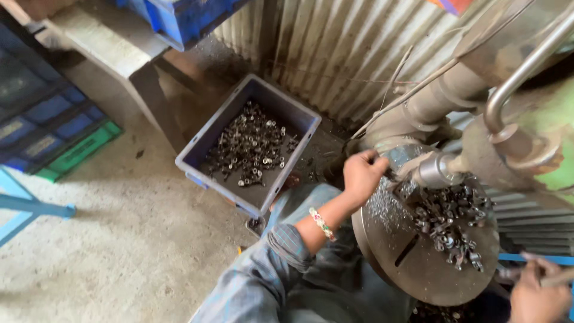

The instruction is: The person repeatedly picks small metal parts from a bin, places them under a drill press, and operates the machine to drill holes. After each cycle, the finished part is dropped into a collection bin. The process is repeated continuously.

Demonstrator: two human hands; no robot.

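A round metal machine table (412,263) holds a heap of small dark metal parts (451,224) toward its right edge, with shiny metal shavings (382,209) scattered near its left edge. A dark slot crosses its middle.

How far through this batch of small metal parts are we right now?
Looks done: the grey crate on the floor holds a layer of small metal parts. In hand: the left hand is at the drill spindle on the round table; the right hand grips a lever handle. Left: a pile of similar parts lies on the round table. I cannot tell which pile is machined.
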